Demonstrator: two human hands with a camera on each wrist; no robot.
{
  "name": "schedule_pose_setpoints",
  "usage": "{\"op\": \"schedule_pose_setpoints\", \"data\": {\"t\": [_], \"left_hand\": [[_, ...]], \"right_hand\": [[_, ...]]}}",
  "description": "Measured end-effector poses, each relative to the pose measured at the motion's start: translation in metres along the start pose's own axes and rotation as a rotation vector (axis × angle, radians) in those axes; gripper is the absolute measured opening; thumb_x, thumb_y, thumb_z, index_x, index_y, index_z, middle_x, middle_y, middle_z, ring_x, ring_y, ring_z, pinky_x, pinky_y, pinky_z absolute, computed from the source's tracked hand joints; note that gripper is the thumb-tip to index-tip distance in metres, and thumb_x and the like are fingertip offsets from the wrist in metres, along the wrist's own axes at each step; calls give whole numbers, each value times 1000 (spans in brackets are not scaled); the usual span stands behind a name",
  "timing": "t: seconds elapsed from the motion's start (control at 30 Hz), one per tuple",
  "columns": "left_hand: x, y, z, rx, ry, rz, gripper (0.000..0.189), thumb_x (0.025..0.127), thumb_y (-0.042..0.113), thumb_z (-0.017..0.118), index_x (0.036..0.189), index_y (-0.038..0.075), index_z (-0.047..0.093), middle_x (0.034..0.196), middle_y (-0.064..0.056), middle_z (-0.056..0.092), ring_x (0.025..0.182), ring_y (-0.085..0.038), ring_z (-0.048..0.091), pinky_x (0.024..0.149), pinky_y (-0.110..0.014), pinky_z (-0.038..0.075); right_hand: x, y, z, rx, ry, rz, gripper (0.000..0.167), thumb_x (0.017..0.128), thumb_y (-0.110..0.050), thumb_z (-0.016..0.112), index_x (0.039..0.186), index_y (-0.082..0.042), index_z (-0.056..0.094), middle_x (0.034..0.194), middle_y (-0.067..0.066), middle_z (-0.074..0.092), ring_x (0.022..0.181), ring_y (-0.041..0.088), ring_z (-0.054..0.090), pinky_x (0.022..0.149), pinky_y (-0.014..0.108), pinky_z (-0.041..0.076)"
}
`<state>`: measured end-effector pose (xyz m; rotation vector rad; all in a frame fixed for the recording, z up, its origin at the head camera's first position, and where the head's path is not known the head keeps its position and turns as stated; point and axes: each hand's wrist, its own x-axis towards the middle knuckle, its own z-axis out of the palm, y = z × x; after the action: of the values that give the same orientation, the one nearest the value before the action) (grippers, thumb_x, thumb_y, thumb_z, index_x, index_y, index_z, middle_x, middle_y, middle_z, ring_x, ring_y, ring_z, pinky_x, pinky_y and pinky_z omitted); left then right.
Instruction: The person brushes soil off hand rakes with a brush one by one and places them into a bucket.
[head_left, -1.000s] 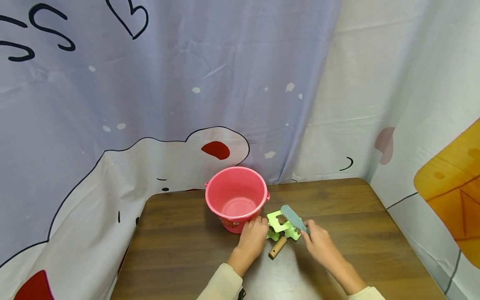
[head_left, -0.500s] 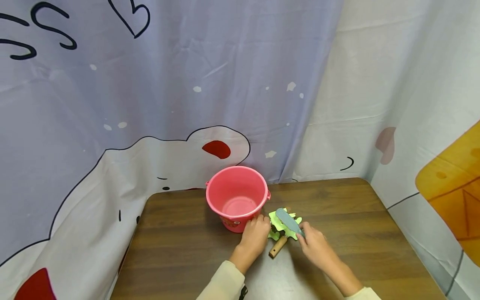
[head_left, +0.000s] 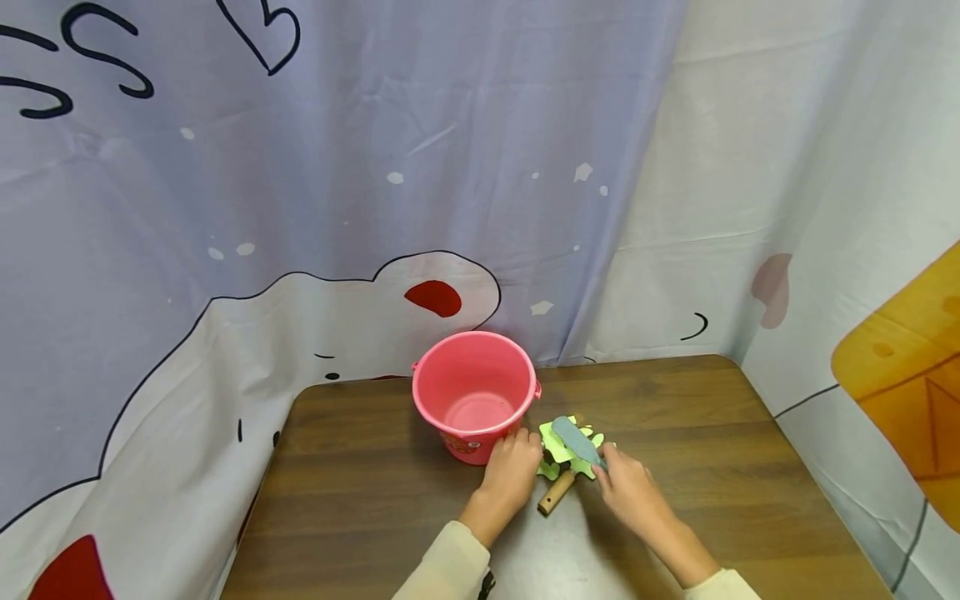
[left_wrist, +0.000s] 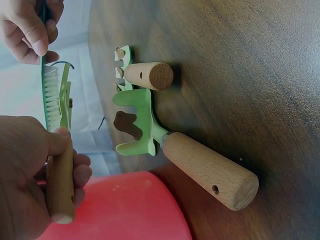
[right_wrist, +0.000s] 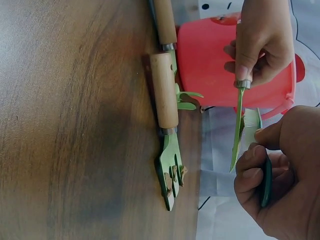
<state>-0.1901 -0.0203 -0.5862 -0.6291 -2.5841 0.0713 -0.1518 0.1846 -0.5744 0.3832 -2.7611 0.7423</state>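
Observation:
My left hand (head_left: 508, 475) grips the wooden handle (left_wrist: 61, 185) of a garden hand tool with a light green metal head (right_wrist: 238, 132), beside the pink bucket (head_left: 472, 392). Brown residue shows on that head, seen edge-on in the right wrist view. In my right hand (head_left: 633, 492) is a green scrub brush (head_left: 577, 442), held by its handle (right_wrist: 266, 185). Its pale bristles (left_wrist: 52, 97) face the tool head, close against it. The brush's back overlaps the green head in the head view.
Below the hands, a wide-pronged green hand fork (left_wrist: 145, 122) with a brown lump lies on the wooden table (head_left: 360, 500). Next to it is a second green fork (right_wrist: 171, 165) with brown bits on its tines. A printed curtain (head_left: 487, 167) hangs behind the table.
Over the last second the brush has shifted slightly left over the green tool head, and the head has turned so its opening no longer shows. My left hand has hardly moved.

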Motion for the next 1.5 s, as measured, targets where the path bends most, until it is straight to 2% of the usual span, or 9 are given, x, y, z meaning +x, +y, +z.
{"op": "schedule_pose_setpoints", "data": {"t": [0.23,0.57,0.73,0.97,1.2,1.5], "left_hand": [[-1,-1,-2,16,11,12,3,85,13,70,85,13,67,78,-1,62,73,-16,64,61,-31,50],[-4,-4,0,-2,17,19,5,85,11,70,85,11,65,79,-2,63,73,-17,64,63,-32,50],[-5,-5,0,-18,-15,15,5,86,12,71,85,11,65,80,-2,64,73,-18,64,63,-32,50],[-7,-10,1,-43,-32,17,13,84,15,77,88,12,64,82,-1,64,75,-18,65,64,-33,51],[-8,-17,3,-38,-45,26,8,88,13,72,90,11,65,83,-2,63,78,-18,65,65,-33,50],[-9,-30,5,-55,-49,11,20,81,15,81,92,11,64,84,-3,63,79,-19,66,66,-34,52]], "right_hand": [[2,6,0,1,2,17,18,92,-6,72,102,-4,57,82,8,66,70,27,68,56,41,54],[1,22,-1,9,35,52,17,93,-5,71,103,-1,58,83,12,68,74,35,69,60,49,56],[2,26,-2,6,28,53,17,94,-6,69,104,0,57,83,12,67,75,36,69,62,50,56],[6,22,-6,37,56,26,17,92,-3,72,104,2,60,86,15,70,75,32,70,62,45,58],[9,14,-7,73,47,6,20,92,-2,72,108,2,61,92,18,73,81,32,73,66,43,59],[8,11,-12,90,41,18,20,92,-1,71,109,3,61,92,17,74,83,33,73,69,45,60]]}}
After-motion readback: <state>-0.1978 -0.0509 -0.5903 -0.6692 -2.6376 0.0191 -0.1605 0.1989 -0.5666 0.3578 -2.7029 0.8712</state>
